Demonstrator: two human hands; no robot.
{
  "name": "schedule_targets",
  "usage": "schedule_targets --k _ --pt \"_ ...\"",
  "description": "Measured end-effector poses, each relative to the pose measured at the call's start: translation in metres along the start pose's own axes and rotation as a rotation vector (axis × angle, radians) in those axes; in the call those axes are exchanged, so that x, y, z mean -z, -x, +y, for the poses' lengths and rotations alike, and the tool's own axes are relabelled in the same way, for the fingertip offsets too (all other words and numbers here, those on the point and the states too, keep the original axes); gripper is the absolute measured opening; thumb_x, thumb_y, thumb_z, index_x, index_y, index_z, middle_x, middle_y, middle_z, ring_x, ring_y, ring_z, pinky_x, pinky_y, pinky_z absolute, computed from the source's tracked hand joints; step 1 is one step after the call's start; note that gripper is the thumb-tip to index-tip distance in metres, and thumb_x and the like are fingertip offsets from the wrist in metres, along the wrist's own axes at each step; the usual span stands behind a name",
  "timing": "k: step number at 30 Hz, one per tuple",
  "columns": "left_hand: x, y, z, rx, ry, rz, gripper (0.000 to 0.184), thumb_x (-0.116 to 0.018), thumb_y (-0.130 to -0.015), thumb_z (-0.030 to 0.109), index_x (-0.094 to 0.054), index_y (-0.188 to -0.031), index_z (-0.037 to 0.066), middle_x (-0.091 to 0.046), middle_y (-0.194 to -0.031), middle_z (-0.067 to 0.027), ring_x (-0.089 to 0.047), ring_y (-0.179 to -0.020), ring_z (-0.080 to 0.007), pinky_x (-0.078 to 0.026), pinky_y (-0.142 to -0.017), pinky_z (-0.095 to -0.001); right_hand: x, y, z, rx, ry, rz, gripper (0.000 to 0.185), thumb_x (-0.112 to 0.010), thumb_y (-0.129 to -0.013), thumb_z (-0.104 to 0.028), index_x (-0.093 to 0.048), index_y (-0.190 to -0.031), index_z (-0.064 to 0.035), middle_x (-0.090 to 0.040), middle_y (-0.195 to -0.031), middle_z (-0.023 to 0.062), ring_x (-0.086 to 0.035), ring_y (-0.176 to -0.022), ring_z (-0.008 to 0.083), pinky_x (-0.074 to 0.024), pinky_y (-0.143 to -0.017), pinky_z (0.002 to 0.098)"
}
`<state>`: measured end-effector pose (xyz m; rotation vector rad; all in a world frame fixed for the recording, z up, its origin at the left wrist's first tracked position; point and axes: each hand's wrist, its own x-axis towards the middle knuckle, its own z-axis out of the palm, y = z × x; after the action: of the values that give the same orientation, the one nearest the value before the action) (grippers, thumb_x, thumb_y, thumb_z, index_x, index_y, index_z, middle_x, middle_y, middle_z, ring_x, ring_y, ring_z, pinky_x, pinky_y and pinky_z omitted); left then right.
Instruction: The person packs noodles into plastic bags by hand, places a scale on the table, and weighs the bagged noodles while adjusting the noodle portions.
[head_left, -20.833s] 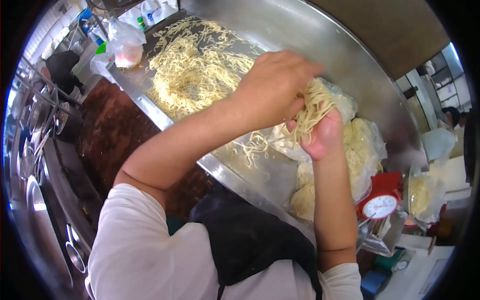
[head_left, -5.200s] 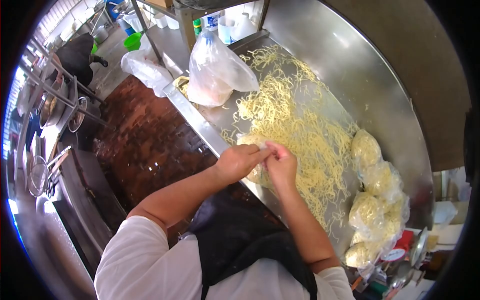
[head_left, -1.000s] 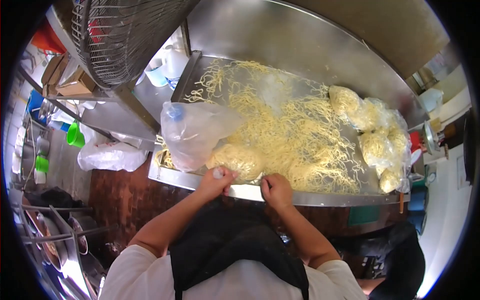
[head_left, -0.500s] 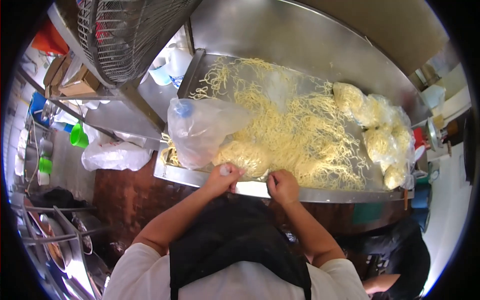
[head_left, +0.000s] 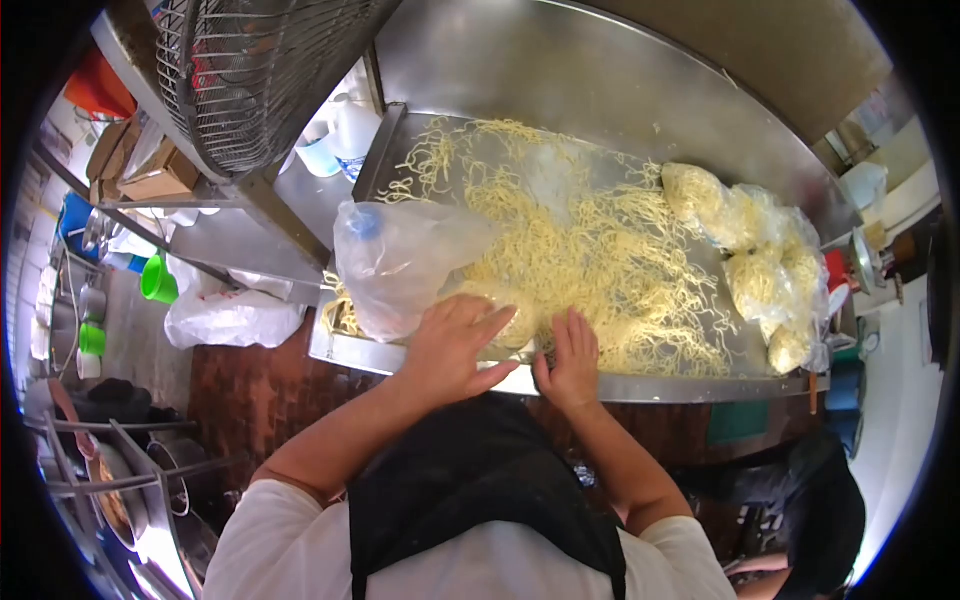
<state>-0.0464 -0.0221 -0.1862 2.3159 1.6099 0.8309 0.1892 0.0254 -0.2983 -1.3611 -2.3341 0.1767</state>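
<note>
My left hand [head_left: 458, 348] lies with its fingers stretched out over a clear plastic bag of noodles [head_left: 515, 312] at the front of the steel tray [head_left: 650, 388]. Part of that bag is hidden under the hand. At the bag's right side my right hand [head_left: 570, 362] is open, fingers pointing forward, the fingertips by the noodles. Loose yellow noodles [head_left: 620, 260] spread across the tray. Left of the bag stands a puffed-up, cloudy plastic bag [head_left: 400, 265] with a blue patch near its top.
Several filled noodle bags [head_left: 760, 260] are heaped at the tray's right end. A large fan [head_left: 270, 80] looms at upper left, near white jugs [head_left: 352, 130]. A white plastic sack [head_left: 235, 315] sits to the left. Another person [head_left: 825, 510] is at lower right.
Both hands have gone from closed at the bag's near edge to open. The left has moved forward over the bag; the right has stretched its fingers out beside it.
</note>
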Motion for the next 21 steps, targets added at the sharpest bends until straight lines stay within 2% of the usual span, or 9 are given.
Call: schedule_targets --k 1,3,6,12,15,21 --pt "-0.004 -0.004 -0.001 0.004 -0.019 -0.009 0.068 -0.073 -0.08 0.04 -0.051 -0.134 0.006 -0.051 -0.128 -0.0194 -0.048 -0.119 -0.0366 -0.038 -0.102 -0.0485 0.0 -0.002 -0.001 0.002 0.066 -0.007 0.071 -0.065 -0.08 -0.03 -0.04 -0.141 -0.0021 -0.035 -0.147 0.0247 -0.031 -0.137 0.0421 -0.0227 -0.112 0.0544" --pt "-0.024 -0.011 -0.006 0.012 -0.056 -0.026 0.073 -0.072 -0.08 0.04 -0.045 -0.14 0.007 -0.037 -0.146 -0.0207 -0.033 -0.136 -0.0391 -0.026 -0.112 -0.0509 0.0 -0.006 -0.002 -0.012 0.073 -0.058 0.076 -0.064 -0.081 -0.035 -0.036 -0.143 -0.0021 -0.029 -0.15 0.0263 -0.026 -0.14 0.0428 -0.0181 -0.113 0.0563" --pt "-0.062 -0.01 -0.018 0.031 -0.094 -0.251 0.078 -0.071 -0.08 0.038 -0.038 -0.145 0.009 -0.028 -0.152 -0.0213 -0.023 -0.142 -0.0398 -0.019 -0.115 -0.0524 0.0 -0.008 -0.003 -0.026 0.085 -0.114 0.082 -0.063 -0.081 -0.04 -0.032 -0.146 -0.0022 -0.023 -0.153 0.028 -0.02 -0.143 0.0435 -0.0134 -0.114 0.0582" --pt "-0.065 -0.005 -0.018 -0.002 -0.157 -0.234 0.08 -0.073 -0.076 0.034 -0.038 -0.145 0.01 -0.028 -0.152 -0.0189 -0.025 -0.142 -0.0377 -0.019 -0.115 -0.0539 -0.007 -0.006 0.0 -0.01 0.084 -0.084 0.083 -0.064 -0.08 -0.042 -0.032 -0.146 -0.0018 -0.023 -0.153 0.0285 -0.021 -0.142 0.0444 -0.0133 -0.114 0.0587" --pt "-0.064 -0.004 -0.019 -0.008 -0.128 -0.196 0.075 -0.073 -0.075 0.031 -0.044 -0.141 0.01 -0.035 -0.149 -0.018 -0.027 -0.141 -0.0365 -0.019 -0.115 -0.0541 -0.005 -0.008 -0.001 -0.014 0.081 -0.091 0.083 -0.065 -0.079 -0.039 -0.032 -0.145 0.0001 -0.023 -0.152 0.029 -0.02 -0.142 0.045 -0.0141 -0.114 0.0588" --pt "-0.063 -0.002 -0.017 0.006 -0.113 -0.203 0.079 -0.074 -0.074 0.03 -0.041 -0.143 0.011 -0.032 -0.15 -0.0182 -0.025 -0.142 -0.0363 -0.019 -0.115 -0.054 -0.003 -0.009 -0.003 -0.038 0.081 -0.119 0.082 -0.064 -0.079 -0.037 -0.032 -0.145 -0.0005 -0.023 -0.153 0.0282 -0.02 -0.143 0.044 -0.014 -0.115 0.0571"
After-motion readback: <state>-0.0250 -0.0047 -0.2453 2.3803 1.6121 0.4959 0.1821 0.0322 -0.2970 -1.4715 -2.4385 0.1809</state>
